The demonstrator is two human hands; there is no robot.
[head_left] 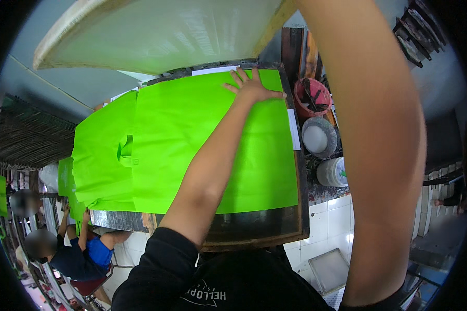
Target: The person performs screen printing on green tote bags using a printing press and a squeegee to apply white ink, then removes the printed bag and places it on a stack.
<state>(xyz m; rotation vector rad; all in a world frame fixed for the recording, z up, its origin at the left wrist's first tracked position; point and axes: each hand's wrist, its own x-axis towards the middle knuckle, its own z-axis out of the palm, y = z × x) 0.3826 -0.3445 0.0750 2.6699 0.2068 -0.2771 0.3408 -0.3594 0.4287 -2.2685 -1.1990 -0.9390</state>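
Observation:
A bright green fabric sheet [192, 124] lies spread on a dark-framed table [275, 220]. My left hand [251, 90] rests flat near its far right corner, fingers spread and holding nothing. A second green piece [101, 150] with a small cut-out flap adjoins it on the left and looks wrinkled. Above the far edge a large pale framed screen [166, 36] is raised at a tilt. My right arm reaches up past the top edge of the picture beside the screen's wooden frame, so its hand is out of sight.
Right of the table stand a red bucket [313, 97] holding dark tools, a grey tub [319, 137] with white contents and a white pail [332, 172]. A seated person [75, 259] handles green fabric at the lower left. A pale tray [329, 269] lies on the tiled floor.

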